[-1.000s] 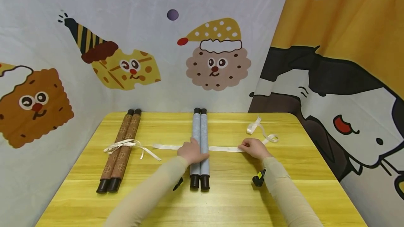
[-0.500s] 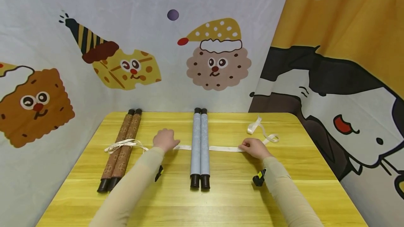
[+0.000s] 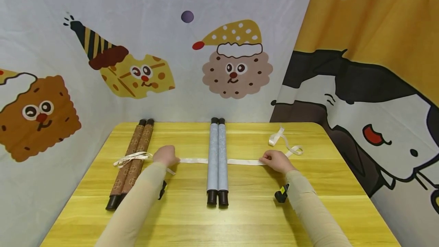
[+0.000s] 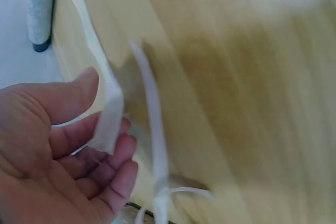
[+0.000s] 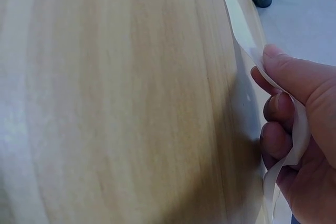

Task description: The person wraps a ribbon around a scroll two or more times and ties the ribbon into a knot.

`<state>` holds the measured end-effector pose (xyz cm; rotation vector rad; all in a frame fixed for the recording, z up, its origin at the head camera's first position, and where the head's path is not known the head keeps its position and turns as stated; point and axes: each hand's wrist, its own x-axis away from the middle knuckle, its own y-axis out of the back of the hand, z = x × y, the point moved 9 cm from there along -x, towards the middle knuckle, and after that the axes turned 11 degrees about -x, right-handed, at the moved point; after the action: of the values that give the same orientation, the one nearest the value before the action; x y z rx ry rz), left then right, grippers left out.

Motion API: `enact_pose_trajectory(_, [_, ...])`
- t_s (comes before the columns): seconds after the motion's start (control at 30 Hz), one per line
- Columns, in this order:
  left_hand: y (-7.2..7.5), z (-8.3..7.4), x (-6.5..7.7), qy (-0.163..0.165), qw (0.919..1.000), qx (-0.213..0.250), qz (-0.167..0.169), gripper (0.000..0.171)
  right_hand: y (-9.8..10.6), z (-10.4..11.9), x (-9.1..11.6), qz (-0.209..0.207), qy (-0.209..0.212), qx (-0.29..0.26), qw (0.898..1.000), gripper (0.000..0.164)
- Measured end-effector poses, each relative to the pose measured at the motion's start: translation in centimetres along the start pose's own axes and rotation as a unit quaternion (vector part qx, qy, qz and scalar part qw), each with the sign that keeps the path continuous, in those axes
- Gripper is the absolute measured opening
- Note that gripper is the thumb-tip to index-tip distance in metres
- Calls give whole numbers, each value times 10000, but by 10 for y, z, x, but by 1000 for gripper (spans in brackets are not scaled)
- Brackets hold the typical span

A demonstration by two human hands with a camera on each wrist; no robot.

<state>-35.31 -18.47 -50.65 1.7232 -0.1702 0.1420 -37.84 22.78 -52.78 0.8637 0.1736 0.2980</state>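
Note:
A scroll [image 3: 222, 151] of two light-blue rolls with dark end knobs lies mid-table, pointing away from me. Under it runs a white ribbon [image 3: 244, 162], flat across the table to both sides. On the left, my left hand [image 3: 165, 155] has the ribbon's end [image 4: 107, 129] across its curled fingers, the thumb close beside it. My right hand [image 3: 276, 161] pinches the other side of the ribbon [image 5: 244, 38] between thumb and forefinger. The slack tail [image 3: 284, 140] trails loosely behind that hand.
A brown patterned scroll [image 3: 133, 151] of two rolls, tied with a cream ribbon [image 3: 132, 158], lies near the left hand. One loose tail [image 4: 152, 103] of that tie shows close to the left fingers. A printed cloth [image 3: 192, 102] hangs behind the wooden table [image 3: 247, 224].
My left hand has left the blue scroll and moved left along the ribbon to its end. My right hand keeps its pinch in the same place.

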Motion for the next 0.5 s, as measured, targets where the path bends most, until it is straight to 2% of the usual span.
enact_pose_trajectory(0.2, [2,5,4,-75,9994,258,-217,8,-1,1,-1,42,-8,28,10000,23])
enact_pose_trajectory(0.5, [12,13,4,-92,9954,868,-402,18,-1,5,1,107,85,-46,9999,23])
